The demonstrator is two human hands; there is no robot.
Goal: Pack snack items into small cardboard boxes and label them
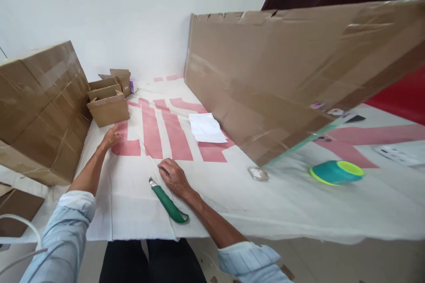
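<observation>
My left hand (110, 138) lies flat and open on the white cloth (232, 194) with pink stripes, just in front of a small open cardboard box (108, 108). Resting on the cloth nearer me, my right hand (173, 177) has its fingers curled down and holds nothing. A green-handled utility knife (168, 202) lies beside that hand, to its left, blade end pointing away from me. A folded white paper (206, 128) sits further back in the middle of the cloth.
A large taped cardboard box (36, 106) stands at the left. A long flat cardboard carton (292, 79) stretches across the right. A teal and yellow-green cup (336, 172) lies on its side at right, a small clear wrapper (258, 173) near it.
</observation>
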